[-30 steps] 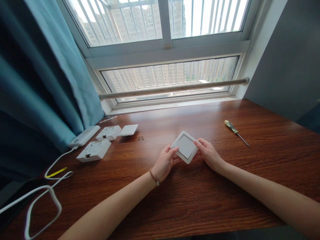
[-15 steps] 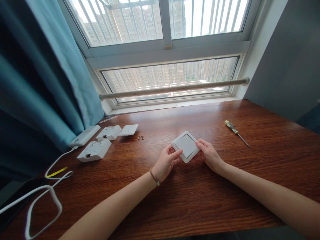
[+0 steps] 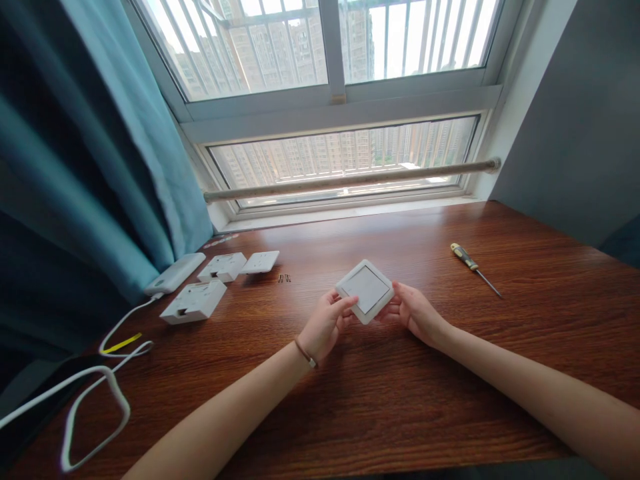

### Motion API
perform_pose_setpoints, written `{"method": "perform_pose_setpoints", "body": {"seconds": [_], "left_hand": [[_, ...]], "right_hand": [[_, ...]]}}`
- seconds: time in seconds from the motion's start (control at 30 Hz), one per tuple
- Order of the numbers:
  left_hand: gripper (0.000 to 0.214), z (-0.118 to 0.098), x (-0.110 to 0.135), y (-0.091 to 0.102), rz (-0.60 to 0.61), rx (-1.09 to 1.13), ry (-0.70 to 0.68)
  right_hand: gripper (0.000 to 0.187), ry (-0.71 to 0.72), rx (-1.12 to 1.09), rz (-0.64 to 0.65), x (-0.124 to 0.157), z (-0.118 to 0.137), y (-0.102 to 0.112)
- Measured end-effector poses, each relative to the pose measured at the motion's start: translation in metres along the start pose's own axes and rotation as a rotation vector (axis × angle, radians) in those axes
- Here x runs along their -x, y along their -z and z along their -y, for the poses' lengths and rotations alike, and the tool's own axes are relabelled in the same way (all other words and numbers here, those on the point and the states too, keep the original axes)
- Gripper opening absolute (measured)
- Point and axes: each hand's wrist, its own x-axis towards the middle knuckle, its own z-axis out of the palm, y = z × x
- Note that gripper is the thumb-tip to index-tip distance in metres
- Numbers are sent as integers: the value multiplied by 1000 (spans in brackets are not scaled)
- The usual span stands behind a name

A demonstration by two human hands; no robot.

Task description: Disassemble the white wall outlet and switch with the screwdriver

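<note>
A white square light switch with a thin dark line around its rocker is held above the desk, one corner toward me. My left hand grips its left side, thumb on the front face and fingers underneath. At the right corner, my right hand holds the edge between its thumb and fingers, which reach partly under the plate. The back of the switch is hidden. Several small screws lie left of the hands. Off to the right rests a screwdriver with a yellow and grey handle.
Two white mounting boxes and a white socket panel sit at the left of the wooden desk. Beside the curtain lies a white power bank with a white cable and yellow tie.
The light switch has shifted slightly left and turned a little in my hands. My right thumb has slid from its face to the corner. The camera view has moved slightly.
</note>
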Motion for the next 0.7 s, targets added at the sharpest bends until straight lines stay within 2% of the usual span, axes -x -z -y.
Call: {"method": "perform_pose_setpoints", "body": {"seconds": [0.07, 0.17, 0.23, 0.33, 0.5, 0.6, 0.7], "left_hand": [[34, -9, 2, 2, -52, 20, -5], [30, -25, 9, 18, -220, 36, -31], [24, -35, 16, 39, -365, 18, -54], [15, -48, 28, 83, -568, 16, -94], [15, -64, 46, 154, -821, -18, -123], [14, -71, 51, 177, -898, -10, -129], [12, -75, 51, 183, -937, -12, -147]], "right_hand": [[35, -3, -19, -14, 0, 0, 0], [35, -13, -20, -52, 0, 0, 1], [35, -15, 2, -53, 0, -1, 1], [33, -11, 37, -24, 0, -3, 1], [32, -5, 63, -1, 0, -5, 2], [32, -1, 75, -4, 0, -6, 3], [32, 3, 83, -3, 0, -7, 3]]}}
